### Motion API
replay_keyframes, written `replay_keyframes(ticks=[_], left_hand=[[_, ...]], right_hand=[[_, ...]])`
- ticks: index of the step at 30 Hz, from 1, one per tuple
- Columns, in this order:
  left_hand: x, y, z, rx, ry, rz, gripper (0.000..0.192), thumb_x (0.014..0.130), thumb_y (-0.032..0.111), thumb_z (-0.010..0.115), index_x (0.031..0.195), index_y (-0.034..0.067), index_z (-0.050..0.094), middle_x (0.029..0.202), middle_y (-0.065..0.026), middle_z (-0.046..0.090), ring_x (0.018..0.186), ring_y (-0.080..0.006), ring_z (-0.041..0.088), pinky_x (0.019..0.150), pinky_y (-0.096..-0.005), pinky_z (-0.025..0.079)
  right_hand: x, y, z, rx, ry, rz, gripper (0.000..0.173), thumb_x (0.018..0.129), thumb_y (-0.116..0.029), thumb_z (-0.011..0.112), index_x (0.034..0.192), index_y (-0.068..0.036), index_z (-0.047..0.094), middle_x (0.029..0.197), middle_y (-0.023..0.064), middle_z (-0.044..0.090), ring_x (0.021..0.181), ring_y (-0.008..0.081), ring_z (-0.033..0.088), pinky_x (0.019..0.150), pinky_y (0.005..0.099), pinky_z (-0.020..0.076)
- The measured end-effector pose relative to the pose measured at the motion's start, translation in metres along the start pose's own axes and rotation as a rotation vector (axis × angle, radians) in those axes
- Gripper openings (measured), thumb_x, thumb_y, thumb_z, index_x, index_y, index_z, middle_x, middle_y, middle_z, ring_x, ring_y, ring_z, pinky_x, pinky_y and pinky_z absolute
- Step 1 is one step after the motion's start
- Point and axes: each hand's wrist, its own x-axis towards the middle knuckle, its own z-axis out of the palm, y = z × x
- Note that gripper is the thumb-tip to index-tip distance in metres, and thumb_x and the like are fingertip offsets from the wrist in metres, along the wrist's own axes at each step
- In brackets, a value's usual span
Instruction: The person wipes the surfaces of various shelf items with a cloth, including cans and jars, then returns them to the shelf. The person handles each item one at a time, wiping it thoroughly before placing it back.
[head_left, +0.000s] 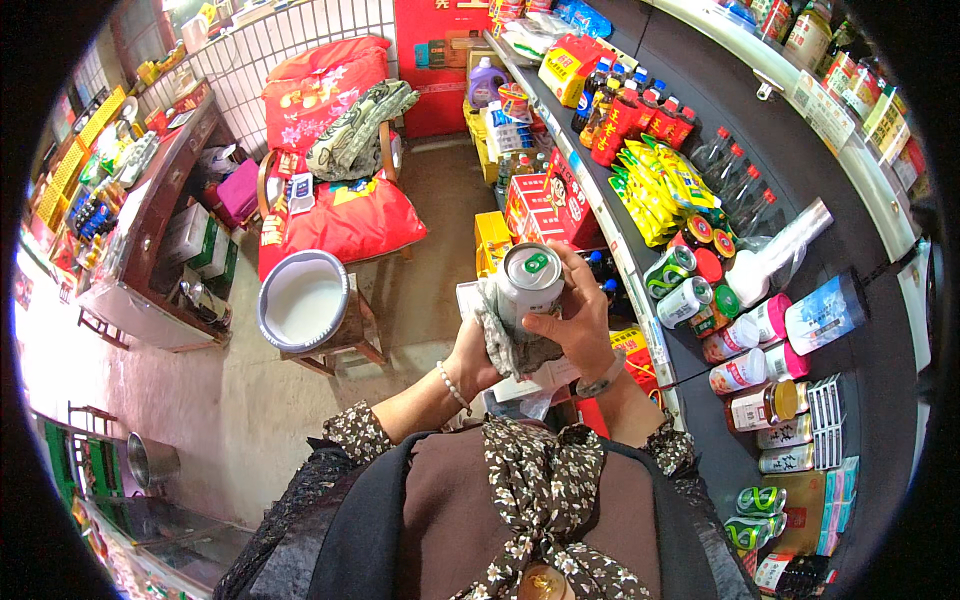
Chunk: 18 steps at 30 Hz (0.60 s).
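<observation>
A silver drink can (529, 289) with a green pull tab stands upright between my hands in front of my chest. My right hand (581, 315) grips it from the right, thumb across its front. With my left hand (480, 356) I hold a grey cloth (499, 337) against the can's left side and underside. My left fingers are mostly hidden behind the cloth and can. To the right, the shelf (690, 367) carries drink cans (684, 301), jars (761, 407) and bottles.
A basin (304, 300) of cloudy water sits on a wooden stool (367, 322), beside a chair with red cushions (345, 217). Cartons (551, 202) stand below the shelf edge. Snack bags (660, 187) and red bottles (615, 127) fill the far shelf. A wooden desk (142, 232) is at left.
</observation>
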Motion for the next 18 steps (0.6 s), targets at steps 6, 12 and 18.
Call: replay_keyframes(ticks=[6,12,18], left_hand=[[-0.001,0.0,-0.006,-0.031,0.012,0.016,0.05,0.096,0.043,0.043,0.13,0.007,0.047,0.125,-0.0133,0.056,0.109,-0.0271,0.058,0.095,-0.0444,0.048],[0.005,-0.003,-0.02,0.091,0.161,0.112,0.037,0.096,0.029,0.048,0.126,0.008,0.048,0.12,-0.0109,0.058,0.105,-0.0246,0.06,0.09,-0.0433,0.051],[0.004,-0.009,-0.031,0.228,0.255,0.105,0.029,0.096,0.017,0.05,0.123,0.011,0.048,0.113,-0.0095,0.06,0.097,-0.0234,0.063,0.084,-0.0408,0.054]], right_hand=[[-0.001,0.008,-0.009,-0.165,0.024,-0.054,0.077,0.068,-0.006,0.08,0.133,0.0,0.041,0.124,0.0069,0.053,0.116,0.0173,0.05,0.101,0.0326,0.0363],[-0.01,0.005,-0.001,-0.224,0.167,0.009,0.082,0.073,-0.008,0.076,0.14,0.0,0.029,0.129,0.0135,0.047,0.117,0.0216,0.049,0.1,0.0335,0.0384],[-0.006,0.01,0.006,-0.181,0.348,-0.012,0.079,0.069,-0.004,0.079,0.134,-0.001,0.035,0.121,0.011,0.052,0.109,0.0196,0.052,0.098,0.0331,0.0402]])
